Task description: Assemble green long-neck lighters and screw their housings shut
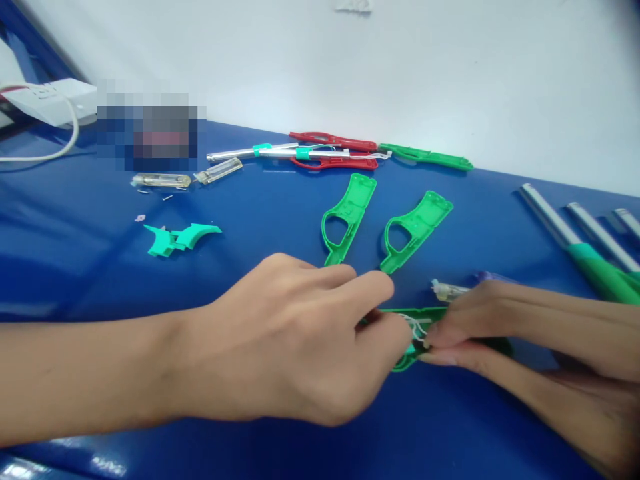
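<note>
Green shell (419, 315) needs steadying; left hand (305, 340), hold hidden, can't tell; right hand (480, 327), fingertips pinched on white wires (417, 325); bend gently.

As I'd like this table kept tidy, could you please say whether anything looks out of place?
Small pale slivers and a pinkish scrap lie scattered near the teal pieces, so they look like stray bits.

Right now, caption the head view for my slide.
Left hand and right hand at a green casing with white wires; two green half-shells lie beyond on the blue table.
</note>
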`<state>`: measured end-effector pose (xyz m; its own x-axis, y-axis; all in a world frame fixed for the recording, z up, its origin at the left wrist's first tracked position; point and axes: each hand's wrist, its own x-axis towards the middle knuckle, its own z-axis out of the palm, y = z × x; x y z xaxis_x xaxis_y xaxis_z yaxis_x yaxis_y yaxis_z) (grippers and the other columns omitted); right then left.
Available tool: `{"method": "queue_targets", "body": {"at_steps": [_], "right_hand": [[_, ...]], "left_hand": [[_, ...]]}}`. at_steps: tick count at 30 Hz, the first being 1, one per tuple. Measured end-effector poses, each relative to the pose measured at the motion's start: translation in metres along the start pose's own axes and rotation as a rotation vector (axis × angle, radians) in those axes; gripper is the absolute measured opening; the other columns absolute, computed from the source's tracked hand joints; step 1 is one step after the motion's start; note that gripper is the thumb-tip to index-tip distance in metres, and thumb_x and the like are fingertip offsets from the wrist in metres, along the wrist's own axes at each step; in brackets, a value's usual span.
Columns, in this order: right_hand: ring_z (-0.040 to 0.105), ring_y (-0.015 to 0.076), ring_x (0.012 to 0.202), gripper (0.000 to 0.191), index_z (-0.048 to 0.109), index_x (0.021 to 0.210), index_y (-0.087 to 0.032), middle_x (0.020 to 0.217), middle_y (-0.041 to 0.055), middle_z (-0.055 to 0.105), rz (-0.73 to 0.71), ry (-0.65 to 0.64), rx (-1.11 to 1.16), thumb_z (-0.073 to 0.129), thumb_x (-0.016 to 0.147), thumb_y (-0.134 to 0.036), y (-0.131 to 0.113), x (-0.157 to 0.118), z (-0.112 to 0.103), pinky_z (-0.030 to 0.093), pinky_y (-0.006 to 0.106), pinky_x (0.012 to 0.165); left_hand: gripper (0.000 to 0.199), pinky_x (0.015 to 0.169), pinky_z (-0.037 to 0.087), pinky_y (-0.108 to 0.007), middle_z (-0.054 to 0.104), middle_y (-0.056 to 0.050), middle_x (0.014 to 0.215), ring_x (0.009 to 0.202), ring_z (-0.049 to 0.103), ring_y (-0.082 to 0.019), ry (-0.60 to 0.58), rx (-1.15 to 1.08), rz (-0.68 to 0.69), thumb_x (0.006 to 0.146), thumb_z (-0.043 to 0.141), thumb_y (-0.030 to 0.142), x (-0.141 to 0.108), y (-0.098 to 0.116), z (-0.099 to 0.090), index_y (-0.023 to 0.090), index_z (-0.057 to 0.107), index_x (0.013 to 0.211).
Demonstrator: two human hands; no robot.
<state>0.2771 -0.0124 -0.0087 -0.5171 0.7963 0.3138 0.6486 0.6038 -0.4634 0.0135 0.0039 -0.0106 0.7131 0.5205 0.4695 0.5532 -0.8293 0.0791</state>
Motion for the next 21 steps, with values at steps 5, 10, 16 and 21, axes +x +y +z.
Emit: {"method": "queue_targets", "body": {"at_steps": [5,10,16,21], "right_hand": [[0.074,0.0123,0.074,0.009,0.070,0.099,-0.039,0.087,-0.0125,0.076,-0.022,0.011,0.030,0.066,0.106,-0.037,0.003,0.003,0.003,0.063,0.027,0.077],[0.074,0.0123,0.067,0.006,0.071,0.098,-0.039,0.084,-0.0124,0.076,-0.072,0.001,0.056,0.070,0.103,-0.038,0.006,0.006,0.001,0.064,0.027,0.066],[0.079,0.0158,0.082,0.013,0.076,0.100,-0.043,0.095,-0.0129,0.080,0.030,-0.024,0.014,0.065,0.104,-0.050,0.005,0.001,-0.005,0.066,0.029,0.084],[0.080,0.0195,0.093,0.026,0.073,0.127,-0.043,0.107,-0.0060,0.080,-0.135,-0.090,-0.065,0.054,0.109,-0.043,0.007,-0.003,-0.002,0.065,0.028,0.069]], "left_hand": [[0.046,0.045,0.024,-0.035,0.072,0.002,0.080,0.055,0.051,-0.015,0.012,-0.001,0.011,0.102,0.036,0.008,0.000,-0.002,0.001,0.023,0.075,0.081],[0.046,0.045,0.028,-0.034,0.074,0.001,0.083,0.056,0.056,-0.015,-0.067,0.024,0.058,0.103,0.037,0.008,0.002,-0.004,-0.009,0.022,0.077,0.086],[0.038,0.046,0.028,-0.034,0.068,0.001,0.079,0.055,0.051,-0.015,-0.064,0.070,0.059,0.099,0.043,0.005,0.003,-0.005,-0.009,0.021,0.074,0.083],[0.039,0.048,0.026,-0.035,0.059,0.001,0.070,0.051,0.042,-0.016,0.065,0.113,0.049,0.099,0.041,0.005,-0.001,-0.004,0.002,0.020,0.069,0.076]]}}
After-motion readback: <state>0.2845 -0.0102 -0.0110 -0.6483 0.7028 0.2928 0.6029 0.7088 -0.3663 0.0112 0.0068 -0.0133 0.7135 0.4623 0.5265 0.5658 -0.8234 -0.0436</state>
